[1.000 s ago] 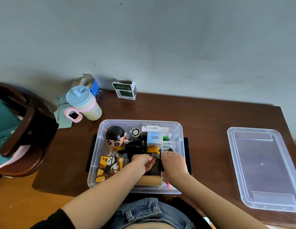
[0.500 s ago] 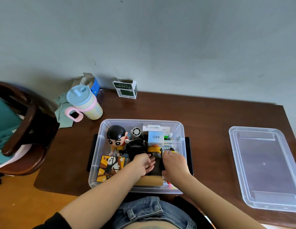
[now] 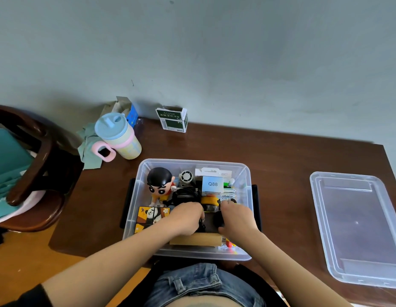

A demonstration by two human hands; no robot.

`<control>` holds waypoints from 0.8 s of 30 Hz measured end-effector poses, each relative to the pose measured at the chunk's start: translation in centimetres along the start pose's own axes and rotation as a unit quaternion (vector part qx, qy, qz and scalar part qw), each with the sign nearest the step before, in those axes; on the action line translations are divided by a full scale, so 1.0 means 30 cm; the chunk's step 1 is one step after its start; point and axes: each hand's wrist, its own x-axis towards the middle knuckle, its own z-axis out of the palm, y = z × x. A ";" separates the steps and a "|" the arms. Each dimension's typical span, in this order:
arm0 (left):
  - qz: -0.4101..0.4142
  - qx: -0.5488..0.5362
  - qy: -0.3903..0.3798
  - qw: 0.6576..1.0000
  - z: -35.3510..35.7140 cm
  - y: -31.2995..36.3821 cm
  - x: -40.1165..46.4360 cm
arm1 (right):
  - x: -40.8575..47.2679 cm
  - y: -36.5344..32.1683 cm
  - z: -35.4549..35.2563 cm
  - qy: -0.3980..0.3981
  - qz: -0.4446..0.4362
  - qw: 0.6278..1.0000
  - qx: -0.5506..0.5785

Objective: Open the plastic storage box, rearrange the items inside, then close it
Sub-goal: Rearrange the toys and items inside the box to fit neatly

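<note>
Dark wooden table point(image 3: 281, 165) carries the open plastic storage box point(image 3: 193, 162) at its near edge, its lid point(image 3: 356, 227) lying well apart to the right. Both hands reach inside: the left hand point(image 3: 188, 218) and right hand point(image 3: 238, 218) curl around black items, though the grip itself is hidden. A cartoon figure point(image 3: 160, 185) stands in the box's far left corner.

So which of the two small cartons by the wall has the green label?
The green-and-white carton, standing alone by the wall straight behind the storage box. The other, the blue carton, sits behind the lidded cup.
</note>
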 end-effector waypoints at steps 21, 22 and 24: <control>0.080 0.316 -0.055 0.944 -0.026 -0.022 0.023 | 0.048 -0.005 0.038 -0.015 -0.053 0.995 0.089; 0.081 0.317 -0.052 0.944 -0.023 -0.028 0.021 | 0.049 -0.006 0.043 -0.016 -0.050 0.994 0.097; 0.083 0.318 -0.047 0.943 -0.017 -0.037 0.020 | 0.053 -0.010 0.055 -0.021 -0.041 0.994 0.099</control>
